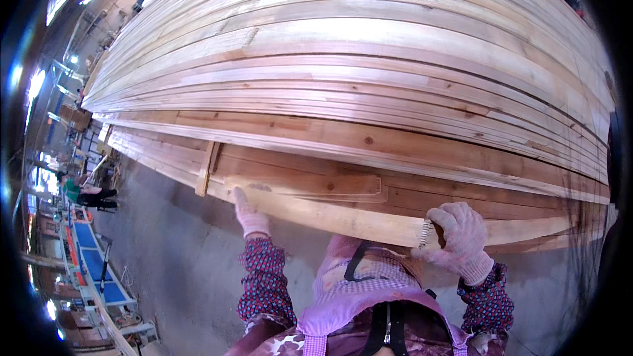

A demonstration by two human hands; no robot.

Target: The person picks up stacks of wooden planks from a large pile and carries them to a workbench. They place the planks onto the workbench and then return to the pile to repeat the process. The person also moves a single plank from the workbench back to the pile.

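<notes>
While the finger-jointed board (330,216) is held left to right along the near edge of the lumber stack (369,138), its toothed end is gripped by the right hand (459,236), its opposite end touched by the left hand (250,214), whose closure cannot be told.

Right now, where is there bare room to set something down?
Floor lies bare between the conveyor and left sleeve; the lower boards show a bare stretch right of the short board. It's crowded at the front board, which spans between left hand and right hand.
</notes>
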